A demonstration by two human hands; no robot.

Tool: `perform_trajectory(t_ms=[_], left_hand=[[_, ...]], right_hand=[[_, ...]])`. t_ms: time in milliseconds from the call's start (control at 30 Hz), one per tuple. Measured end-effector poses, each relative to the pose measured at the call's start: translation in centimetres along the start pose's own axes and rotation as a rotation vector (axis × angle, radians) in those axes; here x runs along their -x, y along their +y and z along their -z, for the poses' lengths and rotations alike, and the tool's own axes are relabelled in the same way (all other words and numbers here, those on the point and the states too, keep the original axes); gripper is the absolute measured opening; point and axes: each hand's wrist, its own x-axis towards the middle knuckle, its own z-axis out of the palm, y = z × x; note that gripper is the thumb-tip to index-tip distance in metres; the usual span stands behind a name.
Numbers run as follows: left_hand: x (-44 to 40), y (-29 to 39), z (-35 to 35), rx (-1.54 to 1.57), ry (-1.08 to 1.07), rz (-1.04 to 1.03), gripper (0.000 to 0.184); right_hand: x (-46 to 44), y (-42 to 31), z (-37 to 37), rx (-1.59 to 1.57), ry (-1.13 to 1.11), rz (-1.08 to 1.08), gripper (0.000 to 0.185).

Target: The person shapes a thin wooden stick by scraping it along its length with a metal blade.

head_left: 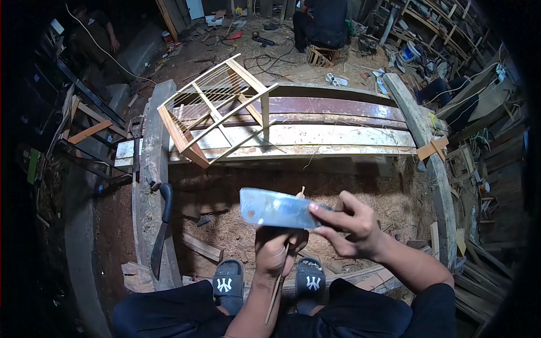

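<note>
Two bare hands are raised above the shaving-strewn floor (394,208): the right hand (354,225) grips a broad, shiny steel cleaver (276,209) at its handle end, fingers reaching onto the blade, while the left hand (273,252) is closed around a thin, pale wooden stick (273,307) just below it. Whether steel touches wood cannot be told. Ahead, a light wooden slatted frame (216,117) stands on the white-topped plank bench (349,135); a dark-handled curved knife (162,228) rests on the weathered grey beam (152,149) at left.
</note>
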Motion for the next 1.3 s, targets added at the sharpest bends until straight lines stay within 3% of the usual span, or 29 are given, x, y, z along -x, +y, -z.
perform_trajectory(t_ms=[67, 100, 200, 300, 333, 400, 433, 467, 533, 633, 700, 733, 800, 867, 933, 1000, 1067, 1133, 1300], left_hand=[[-1.2, -0.3, 2.8, -0.026, -0.391, -0.046, 0.009], [-1.3, -0.3, 2.8, -0.008, -0.419, -0.044, 0.01], [-0.3, 0.1, 1.6, -0.036, -0.251, 0.006, 0.009], [-1.5, -0.3, 3.2, -0.013, -0.425, -0.001, 0.032], [-1.4, -0.4, 2.8, -0.01, -0.427, -0.004, 0.032], [-0.7, -0.2, 1.6, 0.042, -0.208, 0.037, 0.029], [-0.5, -0.2, 2.0, 0.056, -0.229, 0.063, 0.014], [-0.9, -0.1, 2.7, 0.01, -0.385, 0.0, 0.015], [-1.7, -0.1, 3.3, 0.023, -0.502, 0.021, 0.011], [-0.7, -0.1, 2.1, 0.051, -0.331, 0.052, 0.011], [-0.5, 0.1, 2.3, 0.049, -0.34, 0.062, 0.023], [-1.1, -0.2, 3.2, -0.024, -0.408, 0.014, 0.048], [-1.6, -0.3, 3.3, 0.003, -0.466, 0.028, 0.049], [-0.6, 0.0, 2.2, 0.113, -0.389, 0.081, 0.021], [-0.8, 0.1, 2.6, 0.111, -0.395, 0.072, 0.021], [-1.5, -0.1, 3.2, -0.024, -0.427, 0.042, 0.052], [-1.7, -0.3, 3.4, -0.011, -0.446, 0.053, 0.06], [-1.4, -0.3, 3.3, 0.202, -0.489, 0.116, 0.042], [-1.8, -0.1, 3.5, 0.128, -0.491, 0.091, 0.019]], right_hand=[[-0.2, 0.8, 0.2, 0.052, 0.013, -0.052, 0.05], [-0.2, 0.8, 0.2, 0.044, 0.017, -0.028, 0.049], [-0.1, -0.2, 0.2, -0.035, -0.016, -0.003, 0.05], [-0.1, 1.3, -0.1, 0.044, 0.005, 0.001, 0.05], [-0.2, 0.9, 0.2, 0.046, 0.003, 0.005, 0.05], [-0.2, -0.5, 0.6, 0.019, -0.098, 0.014, 0.051], [-0.2, -0.2, 0.4, -0.025, -0.04, 0.022, 0.049], [-0.1, 0.4, 0.0, 0.006, 0.006, 0.018, 0.048], [-0.2, 1.4, 0.1, 0.048, 0.033, -0.039, 0.048], [0.0, 0.1, 0.3, 0.014, -0.038, 0.006, 0.049], [0.0, -0.2, 0.3, 0.001, -0.035, -0.013, 0.049], [0.0, 0.8, 0.1, 0.04, -0.01, -0.001, 0.049], [0.0, 1.2, 0.2, 0.059, -0.007, -0.025, 0.05], [0.0, -0.1, 0.6, 0.008, -0.068, 0.011, 0.05], [-0.2, -0.3, 0.7, 0.015, -0.091, -0.007, 0.049], [-0.2, 1.0, 0.5, 0.051, -0.014, -0.041, 0.05], [0.0, 0.9, 0.0, 0.044, -0.001, 0.001, 0.05], [-0.1, -0.7, 0.7, 0.002, -0.095, -0.02, 0.048], [-0.1, 1.2, 0.3, 0.044, 0.009, -0.03, 0.049]])
